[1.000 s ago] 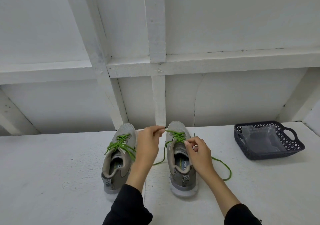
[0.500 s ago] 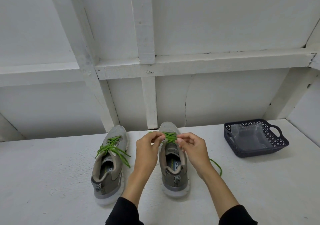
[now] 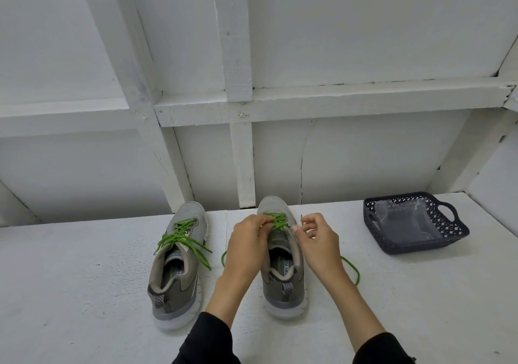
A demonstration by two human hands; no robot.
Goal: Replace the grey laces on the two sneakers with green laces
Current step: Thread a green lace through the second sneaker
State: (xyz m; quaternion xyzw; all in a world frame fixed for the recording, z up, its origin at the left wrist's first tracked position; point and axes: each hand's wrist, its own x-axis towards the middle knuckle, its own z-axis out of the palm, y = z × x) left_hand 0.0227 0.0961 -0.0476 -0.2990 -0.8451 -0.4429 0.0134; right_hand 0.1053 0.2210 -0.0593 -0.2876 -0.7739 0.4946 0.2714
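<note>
Standing side by side on a white table (image 3: 84, 279), toes toward the wall, two grey sneakers show how far the swap has come. At far left, the left sneaker (image 3: 179, 274) already carries a green lace, its loose ends splayed across the tongue. Next to it, the left hand (image 3: 246, 240) pinches the green lace (image 3: 276, 220) at the upper eyelets of the right sneaker (image 3: 283, 265), fingers curled on the crossings. The shoe's long axis runs straight away from the person, so the lacing lies just ahead of both hands, between them. The right hand (image 3: 316, 240) sits at the shoe's right edge, thumb and forefinger closed on what looks like the lace's tip, its slack trailing in a loop on the table behind the wrist. That hand appears the nearer to the next free eyelet. Farther right, well apart, a dark basket (image 3: 459, 237) holds clear plastic. Half a second earlier the two hands nearly met over the tongue; now the right has drawn off to the side.
</note>
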